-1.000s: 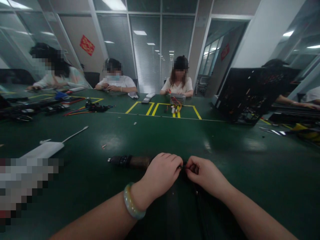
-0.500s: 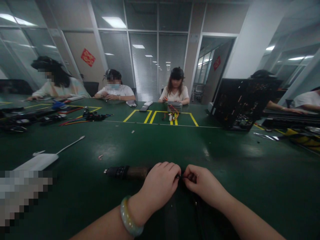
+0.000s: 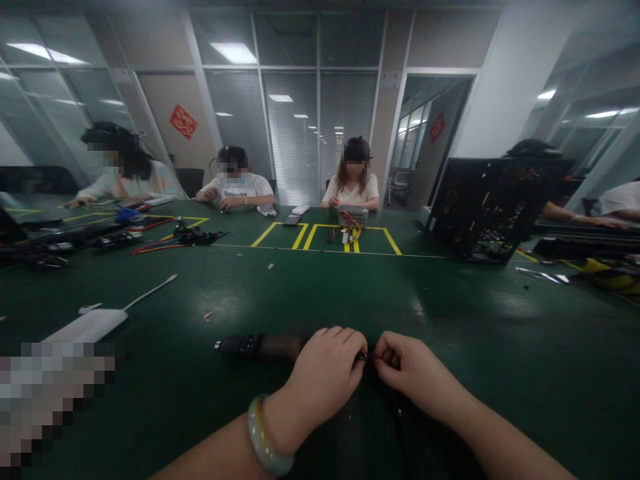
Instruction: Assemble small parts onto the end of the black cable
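A dark cylindrical tool [image 3: 265, 348] with a metal tip at its left end lies on the green table, its right end hidden behind my left hand [image 3: 330, 370]. That hand is closed, with a small dark shiny piece showing at its fingertips. Close on its right, my right hand [image 3: 407, 360] is pinched at the dark thing between the two hands, too small and dark to make out. Below the hands, a dark strip or cable [image 3: 400, 413] runs toward the near edge of the view. A bracelet circles my left wrist.
At the left lies a white device [image 3: 95, 325] with a short cable. Dark cables [image 3: 193, 233] lie farther back. A black metal case [image 3: 493, 207] stands at the right. Several people sit across the green table [image 3: 310, 293], one behind bundled coloured wires [image 3: 354, 223].
The whole view has shifted slightly, so things appear a little farther right. Both hands keep nearly the same pose around the dark piece. A person across the table has moved a hand.
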A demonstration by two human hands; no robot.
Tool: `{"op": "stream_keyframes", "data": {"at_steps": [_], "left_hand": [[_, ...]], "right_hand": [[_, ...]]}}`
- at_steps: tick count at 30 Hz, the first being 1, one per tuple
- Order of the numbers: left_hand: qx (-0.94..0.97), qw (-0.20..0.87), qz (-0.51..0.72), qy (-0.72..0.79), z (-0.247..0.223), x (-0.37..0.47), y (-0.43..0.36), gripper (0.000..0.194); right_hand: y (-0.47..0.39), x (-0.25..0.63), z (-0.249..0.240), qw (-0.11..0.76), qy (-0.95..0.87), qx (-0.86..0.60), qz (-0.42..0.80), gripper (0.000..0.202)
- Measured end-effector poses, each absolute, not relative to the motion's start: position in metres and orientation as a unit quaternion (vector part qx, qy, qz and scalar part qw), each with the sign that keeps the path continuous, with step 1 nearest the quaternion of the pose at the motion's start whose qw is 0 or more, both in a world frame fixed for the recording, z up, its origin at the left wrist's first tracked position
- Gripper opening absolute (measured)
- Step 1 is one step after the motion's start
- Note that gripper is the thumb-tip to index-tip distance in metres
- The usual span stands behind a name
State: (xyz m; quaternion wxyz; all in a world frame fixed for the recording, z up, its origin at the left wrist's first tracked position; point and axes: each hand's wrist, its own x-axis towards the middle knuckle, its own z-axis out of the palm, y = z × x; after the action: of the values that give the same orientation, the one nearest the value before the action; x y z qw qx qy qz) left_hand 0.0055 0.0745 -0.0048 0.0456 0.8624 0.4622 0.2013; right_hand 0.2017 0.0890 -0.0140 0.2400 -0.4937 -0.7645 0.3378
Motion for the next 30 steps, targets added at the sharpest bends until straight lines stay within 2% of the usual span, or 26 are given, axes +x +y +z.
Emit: {"op": "stream_keyframes", "data": {"at_steps": [10,21,30], "left_hand": [[0.865,0.046,0.202,0.457,-0.0065,0.0048,0.0746,0.008],[0.87,0.049,0.189,0.452,-0.0039,0.0047,0.0753,0.002],[0.873,0.051,0.194,0.444,-0.0014,0.0038,0.0733,0.005]], "right_hand": [[0.0888,0.2028,-0.0145,0.237,-0.757,-0.483,0.372,0.007],[0.0885,0.2004,-0.0159,0.24,-0.756,-0.492,0.36,0.007],[0.0887,0.2005,-0.0113,0.226,-0.757,-0.501,0.352,0.009]]}}
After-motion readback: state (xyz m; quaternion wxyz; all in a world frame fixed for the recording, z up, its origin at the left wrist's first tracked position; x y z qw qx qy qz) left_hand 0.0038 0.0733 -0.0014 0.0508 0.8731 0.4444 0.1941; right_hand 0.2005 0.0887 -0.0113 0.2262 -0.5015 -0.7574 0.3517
